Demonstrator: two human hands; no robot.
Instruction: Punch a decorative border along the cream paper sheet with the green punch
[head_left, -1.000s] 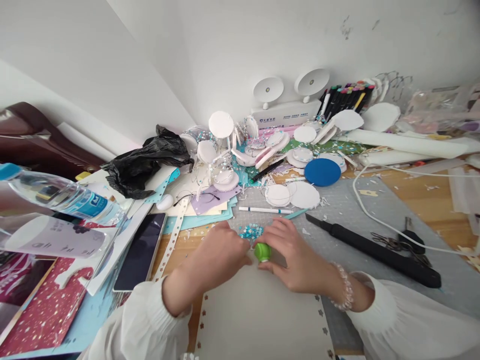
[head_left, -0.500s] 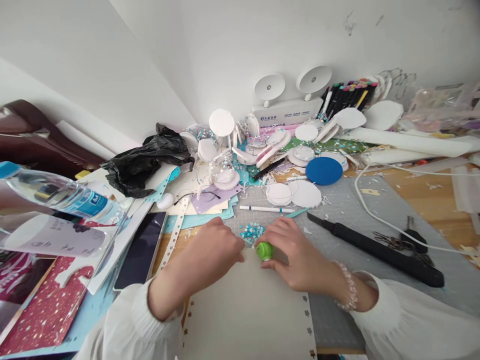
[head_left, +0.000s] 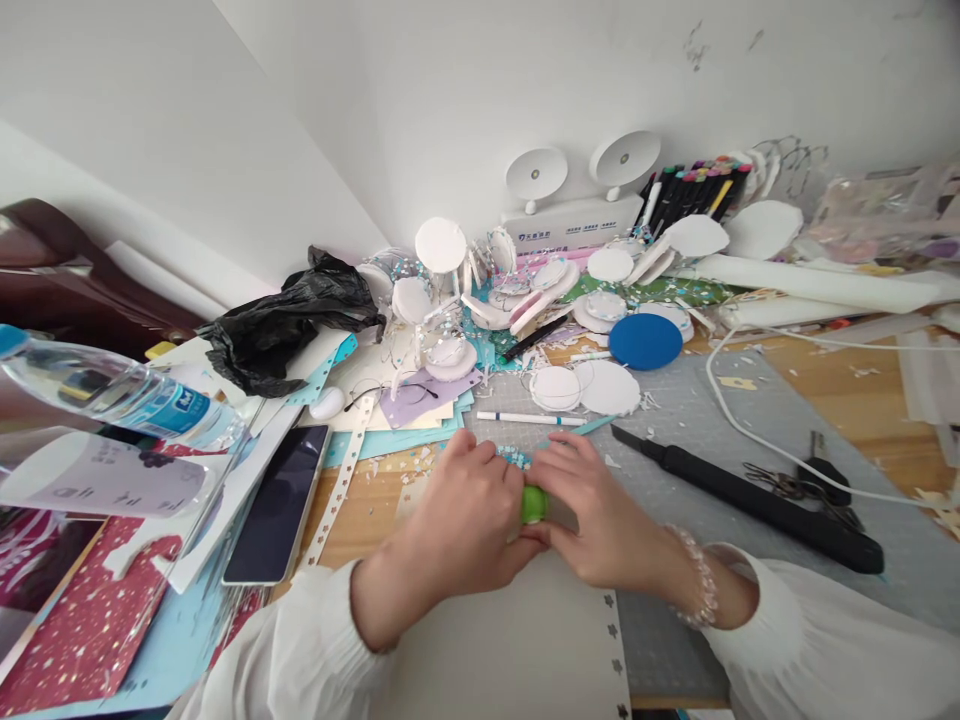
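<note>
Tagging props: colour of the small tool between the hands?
The small tool is bright green; head view.

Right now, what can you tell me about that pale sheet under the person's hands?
The pale sheet looks like smooth paper or thin card, mostly flat. Small flower-shaped cut-outs line its right edge, beside the gray mat; the left sleeve and left hand hide most of the left edge. The right hand, around a small green thing, is over the far end; exact contact is hidden. The near edge runs out of view.
</note>
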